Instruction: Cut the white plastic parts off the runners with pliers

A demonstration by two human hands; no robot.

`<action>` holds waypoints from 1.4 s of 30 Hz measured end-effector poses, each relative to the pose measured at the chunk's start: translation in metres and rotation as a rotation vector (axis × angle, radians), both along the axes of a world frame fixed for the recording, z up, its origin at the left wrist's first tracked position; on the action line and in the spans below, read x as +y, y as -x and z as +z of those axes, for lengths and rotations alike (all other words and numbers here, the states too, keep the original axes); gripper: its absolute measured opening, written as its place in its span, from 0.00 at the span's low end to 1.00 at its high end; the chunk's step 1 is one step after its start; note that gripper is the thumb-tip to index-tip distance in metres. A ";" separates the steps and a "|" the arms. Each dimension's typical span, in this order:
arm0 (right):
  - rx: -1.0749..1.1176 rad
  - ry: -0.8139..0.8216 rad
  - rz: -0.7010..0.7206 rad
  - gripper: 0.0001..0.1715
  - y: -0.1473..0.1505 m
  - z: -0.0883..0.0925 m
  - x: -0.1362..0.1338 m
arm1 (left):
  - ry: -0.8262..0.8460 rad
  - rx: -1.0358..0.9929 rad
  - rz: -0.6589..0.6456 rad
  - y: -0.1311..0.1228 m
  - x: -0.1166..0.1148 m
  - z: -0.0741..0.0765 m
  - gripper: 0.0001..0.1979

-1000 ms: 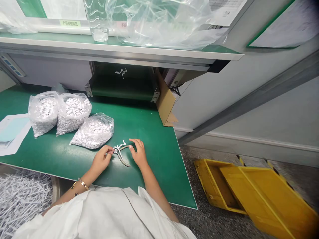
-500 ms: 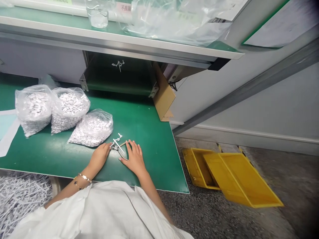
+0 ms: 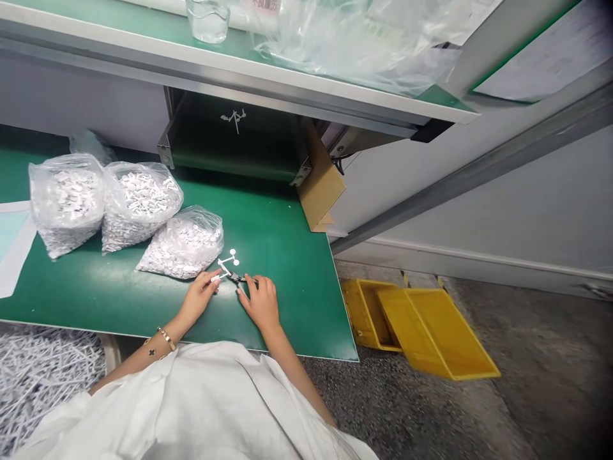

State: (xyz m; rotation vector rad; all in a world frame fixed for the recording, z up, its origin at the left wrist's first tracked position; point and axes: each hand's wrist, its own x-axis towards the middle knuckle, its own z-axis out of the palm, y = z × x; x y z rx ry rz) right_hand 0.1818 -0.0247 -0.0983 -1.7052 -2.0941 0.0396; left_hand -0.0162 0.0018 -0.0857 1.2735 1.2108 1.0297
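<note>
You work at a green table. Two yellow crates overlap on the floor to your right; a bin of white sticks sits lower left. Three clear bags of small white parts stand left of your hands. Your right hand is half curled around pliers; your left hand pinches a branched white sprue at the pliers' head, beside the nearest bag. The shelf's pink label begins "不良".

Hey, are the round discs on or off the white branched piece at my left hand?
On, at least two: white discs show at the far end of the branched piece, clear of the left hand.
</note>
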 end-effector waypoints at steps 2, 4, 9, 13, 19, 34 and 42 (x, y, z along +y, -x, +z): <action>0.052 -0.045 -0.031 0.23 -0.001 -0.002 -0.002 | 0.126 -0.125 0.014 -0.003 -0.001 -0.004 0.21; 0.123 -0.088 -0.042 0.22 -0.002 -0.002 -0.004 | 0.230 -0.234 0.016 -0.005 -0.001 -0.006 0.24; 0.292 -0.096 -0.043 0.21 0.002 -0.001 -0.009 | 0.298 -0.401 0.030 -0.014 0.005 0.000 0.24; 0.363 -0.055 -0.018 0.20 0.005 0.003 -0.010 | 0.312 -0.482 0.112 -0.018 0.010 0.002 0.19; 0.408 -0.071 0.030 0.19 0.003 0.007 -0.009 | 0.354 -0.611 0.166 -0.018 0.011 0.001 0.18; 0.346 -0.086 0.110 0.21 0.003 0.008 -0.009 | 0.423 -0.513 0.006 -0.013 0.013 -0.002 0.17; 0.322 -0.118 0.121 0.20 0.001 0.008 -0.009 | 0.443 -0.502 -0.004 -0.012 0.012 0.000 0.18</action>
